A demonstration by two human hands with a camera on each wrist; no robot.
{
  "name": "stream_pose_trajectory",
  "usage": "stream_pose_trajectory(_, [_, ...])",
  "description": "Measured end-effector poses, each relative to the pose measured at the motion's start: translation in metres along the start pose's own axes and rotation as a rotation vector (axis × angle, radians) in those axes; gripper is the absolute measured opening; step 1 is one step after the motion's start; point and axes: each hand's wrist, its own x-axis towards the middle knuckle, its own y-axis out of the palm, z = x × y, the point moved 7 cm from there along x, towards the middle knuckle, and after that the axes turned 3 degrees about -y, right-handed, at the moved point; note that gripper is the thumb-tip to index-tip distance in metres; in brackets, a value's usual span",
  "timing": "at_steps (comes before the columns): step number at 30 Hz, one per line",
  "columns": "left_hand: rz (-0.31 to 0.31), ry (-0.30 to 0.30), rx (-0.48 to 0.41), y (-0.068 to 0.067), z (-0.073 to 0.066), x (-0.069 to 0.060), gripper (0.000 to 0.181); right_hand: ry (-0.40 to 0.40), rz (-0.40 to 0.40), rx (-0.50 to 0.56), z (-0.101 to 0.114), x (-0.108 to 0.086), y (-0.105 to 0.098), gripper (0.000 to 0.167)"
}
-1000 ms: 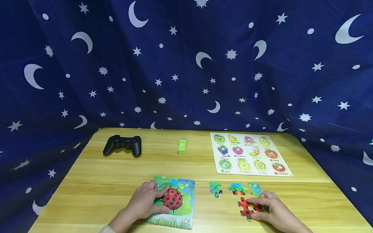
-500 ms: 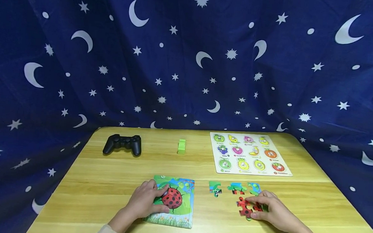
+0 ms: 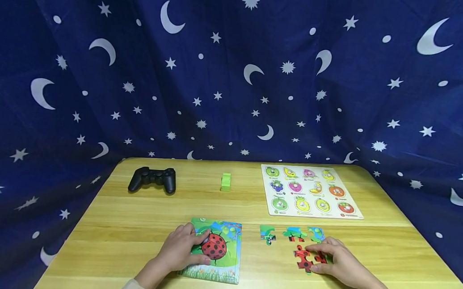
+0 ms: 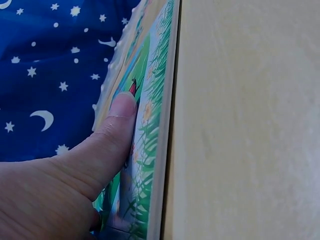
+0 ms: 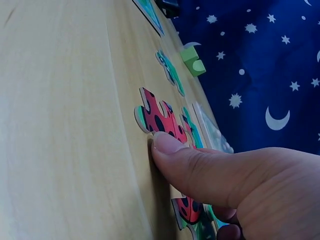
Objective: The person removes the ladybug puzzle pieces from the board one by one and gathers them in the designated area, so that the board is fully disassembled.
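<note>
1. Change: red ladybug piece [image 3: 304, 259], lower right of the frame, has slid a touch left along with the right hand [image 3: 342, 262]. Left hand [image 3: 180, 248] looks unchanged.
2. Right fingers: thumb on the piece's lower right edge, index at its upper right, wide between. Other fingers mostly hidden; can't tell if it's a true pinch.
3. Left fingers: thumb and index spread wide on the face of the ladybug puzzle board [image 3: 227, 266], lower centre of the frame.
4. Second red piece [image 3: 321, 257] is partly hidden by the right hand; can't tell if the two touch.
5. Green corner piece [image 3: 267, 233], green-and-red piece [image 3: 294, 233] and blue-green piece [image 3: 316, 233] lie above, on the table [image 3: 137, 227].
6. My read: small position tweak only; upper pieces not yet joined to the red ones.
</note>
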Motion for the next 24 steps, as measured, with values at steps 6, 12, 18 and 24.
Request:
stream_pose_trajectory(6, [-0.007, 0.007, 0.010, -0.0007, -0.0007, -0.0009, 0.079, 0.021, -0.013, -0.007, 0.0000, 0.0006, -0.0007, 0.046])
stream_pose_trajectory(12, [-0.001, 0.003, 0.012, 0.0000, -0.0003, 0.0000, 0.079, -0.006, -0.022, -0.015, 0.0003, 0.0006, 0.0003, 0.044])
stream_pose_trajectory(18, [-0.006, 0.006, 0.018, 0.0013, 0.0013, 0.0008, 0.079, -0.022, -0.031, -0.027, 0.0004, 0.0015, -0.0005, 0.042])
stream_pose_trajectory(24, [-0.003, -0.001, 0.010, 0.0012, 0.0020, 0.0006, 0.078, -0.009, -0.022, -0.041, -0.0001, 0.0021, -0.0009, 0.041])
